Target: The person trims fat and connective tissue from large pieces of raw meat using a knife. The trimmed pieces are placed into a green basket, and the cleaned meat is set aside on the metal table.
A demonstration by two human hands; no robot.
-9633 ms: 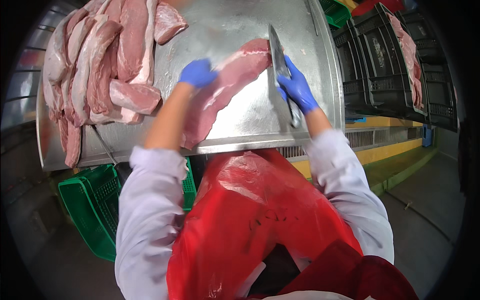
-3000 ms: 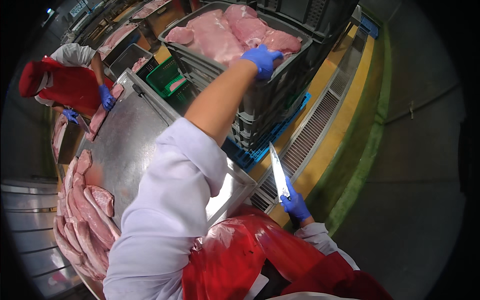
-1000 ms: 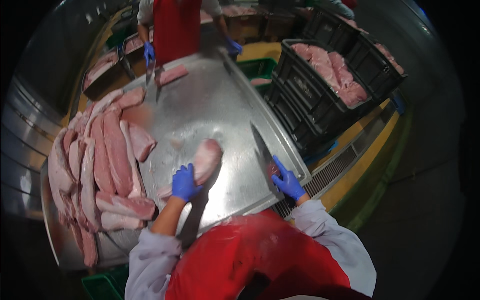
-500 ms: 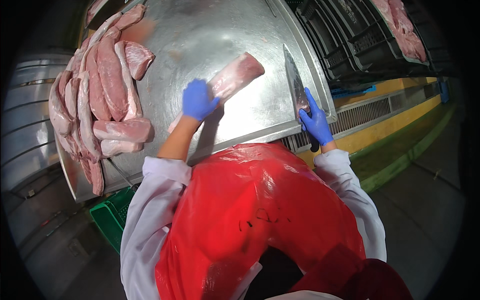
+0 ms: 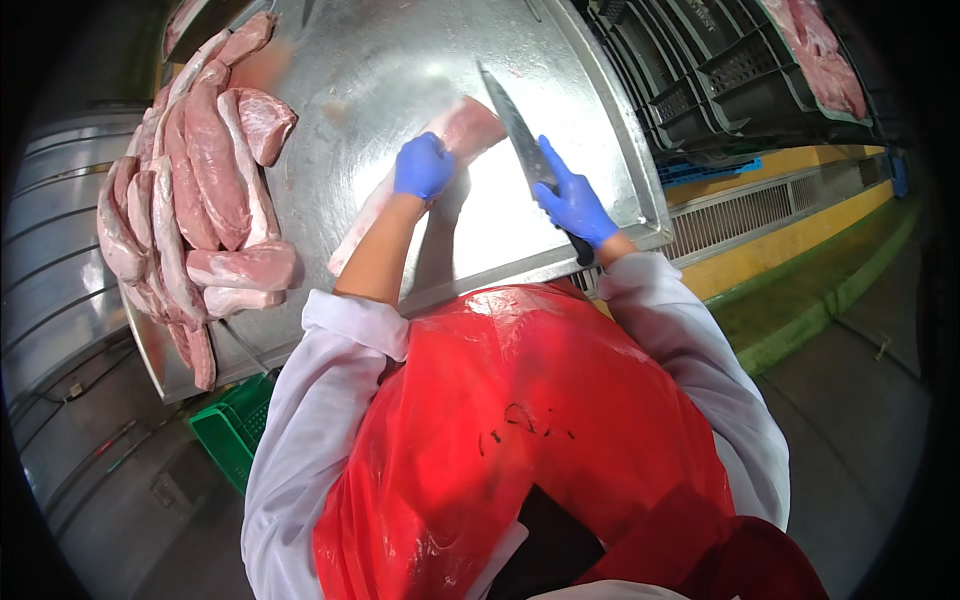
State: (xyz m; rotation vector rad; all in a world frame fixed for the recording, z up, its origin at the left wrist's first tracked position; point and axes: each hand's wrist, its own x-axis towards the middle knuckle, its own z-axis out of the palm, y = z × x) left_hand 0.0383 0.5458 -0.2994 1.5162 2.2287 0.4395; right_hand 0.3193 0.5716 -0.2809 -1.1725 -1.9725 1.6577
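A long pale pork loin [image 5: 471, 128] lies slantwise on the metal table [image 5: 335, 60]. My left hand [image 5: 423, 167], in a blue glove, is closed on its middle, the fingers curled and partly hidden. In my right hand [image 5: 578, 205], also gloved in blue, is a long knife [image 5: 513, 125] with a black handle [image 5: 581, 247]. The blade points away from me, close beside the loin's far right end; whether they touch I cannot tell.
Several pork loins [image 5: 215, 165] are heaped along the table's left side. Black crates [image 5: 735, 75], one with meat [image 5: 820, 50] in it, stand beyond the table's raised right edge. A green crate [image 5: 232, 430] sits below at the left.
My right hand has brought the knife leftward from the table's right side to the loin's end. My left hand has shifted slightly right and up along the loin, its fingers now more curled.
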